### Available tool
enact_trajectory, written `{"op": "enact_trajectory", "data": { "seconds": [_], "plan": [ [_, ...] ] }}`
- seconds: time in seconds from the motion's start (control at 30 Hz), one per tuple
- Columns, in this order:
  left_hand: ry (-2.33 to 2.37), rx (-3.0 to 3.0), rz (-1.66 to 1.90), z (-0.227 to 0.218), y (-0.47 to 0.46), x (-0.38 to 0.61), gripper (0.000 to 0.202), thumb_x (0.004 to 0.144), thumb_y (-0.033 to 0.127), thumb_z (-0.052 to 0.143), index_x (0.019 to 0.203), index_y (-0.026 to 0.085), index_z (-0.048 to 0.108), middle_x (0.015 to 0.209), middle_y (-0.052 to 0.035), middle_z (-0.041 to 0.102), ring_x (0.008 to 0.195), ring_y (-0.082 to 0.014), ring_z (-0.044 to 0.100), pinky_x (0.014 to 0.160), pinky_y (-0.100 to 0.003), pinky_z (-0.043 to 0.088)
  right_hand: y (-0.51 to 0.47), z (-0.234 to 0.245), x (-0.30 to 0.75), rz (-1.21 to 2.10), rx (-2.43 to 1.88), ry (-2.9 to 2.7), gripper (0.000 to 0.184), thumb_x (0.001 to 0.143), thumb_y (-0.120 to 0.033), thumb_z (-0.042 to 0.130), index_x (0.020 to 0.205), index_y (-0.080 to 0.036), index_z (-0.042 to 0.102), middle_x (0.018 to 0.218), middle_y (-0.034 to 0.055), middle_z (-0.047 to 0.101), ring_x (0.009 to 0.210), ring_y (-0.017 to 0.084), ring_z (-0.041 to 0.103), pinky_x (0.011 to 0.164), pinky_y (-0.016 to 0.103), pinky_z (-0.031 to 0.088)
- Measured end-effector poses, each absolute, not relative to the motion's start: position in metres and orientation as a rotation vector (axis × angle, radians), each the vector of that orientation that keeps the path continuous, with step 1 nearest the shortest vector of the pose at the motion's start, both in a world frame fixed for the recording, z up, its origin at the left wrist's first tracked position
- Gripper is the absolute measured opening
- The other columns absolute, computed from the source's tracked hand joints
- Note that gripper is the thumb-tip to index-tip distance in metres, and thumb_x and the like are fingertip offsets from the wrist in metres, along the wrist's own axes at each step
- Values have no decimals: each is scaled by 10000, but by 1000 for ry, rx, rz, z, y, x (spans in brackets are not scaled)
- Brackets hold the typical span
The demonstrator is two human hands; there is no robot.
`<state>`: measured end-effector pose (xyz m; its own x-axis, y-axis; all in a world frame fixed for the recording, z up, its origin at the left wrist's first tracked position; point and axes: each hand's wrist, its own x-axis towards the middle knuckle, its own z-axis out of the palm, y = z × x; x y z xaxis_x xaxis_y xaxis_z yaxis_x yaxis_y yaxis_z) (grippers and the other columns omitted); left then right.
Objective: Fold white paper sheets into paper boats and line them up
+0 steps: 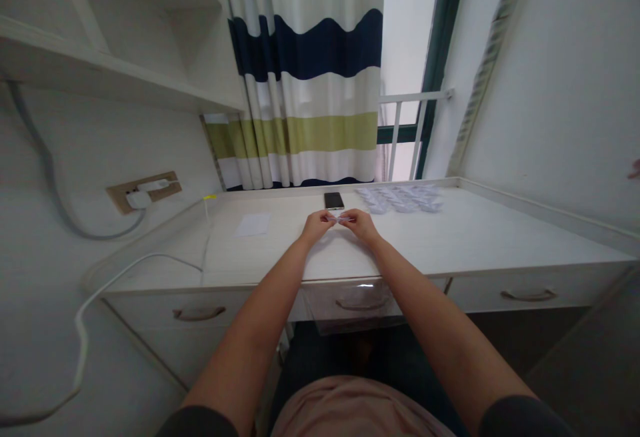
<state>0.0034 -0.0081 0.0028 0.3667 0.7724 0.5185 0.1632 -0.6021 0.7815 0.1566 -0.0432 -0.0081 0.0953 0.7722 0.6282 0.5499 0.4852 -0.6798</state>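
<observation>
Both of my hands meet over the middle of the white desk. My left hand and my right hand pinch a small folded piece of white paper from either side. Its exact shape is too small to make out, and fingers cover its ends. Just beyond my fingertips lies a dark smartphone. To the right of it, several folded white paper pieces sit in rows. A flat stack of white paper rests on the left part of the desk.
A white cable runs across the desk's left side. Plugs sit in a wall socket at left. Shelves overhang the upper left. A striped curtain hangs behind the desk. Clear plastic drapes over the front drawer.
</observation>
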Motion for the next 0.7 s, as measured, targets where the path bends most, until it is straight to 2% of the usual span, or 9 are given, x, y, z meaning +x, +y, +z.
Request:
{"op": "enact_trajectory", "data": {
  "seconds": [0.13, 0.37, 0.7],
  "plan": [
    [839, 2038, 1249, 3, -9, 3, 88, 616, 196, 635, 669, 126, 636, 693, -42, 647, 640, -128, 569, 653, -253, 441, -42, -8, 159, 185, -1217, -1613, 73, 627, -200, 679, 687, -165, 658, 746, 39, 651, 666, 139, 583, 676, 286, 476],
    [805, 1990, 1258, 5, -9, 2, 116, 603, 207, 652, 682, 122, 654, 673, -42, 646, 620, -126, 562, 626, -244, 430, -42, -7, 161, 185, -1173, -1634, 47, 626, -207, 669, 648, -168, 655, 826, 52, 652, 672, 127, 573, 666, 265, 455],
    [799, 1907, 1252, 9, -12, 3, 140, 583, 183, 660, 703, 110, 661, 613, -22, 626, 542, -96, 515, 555, -218, 406, -43, -5, 164, 266, -1181, -1580, 180, 607, -269, 673, 747, -157, 656, 688, 29, 655, 555, 115, 535, 569, 244, 429]
  ]
}}
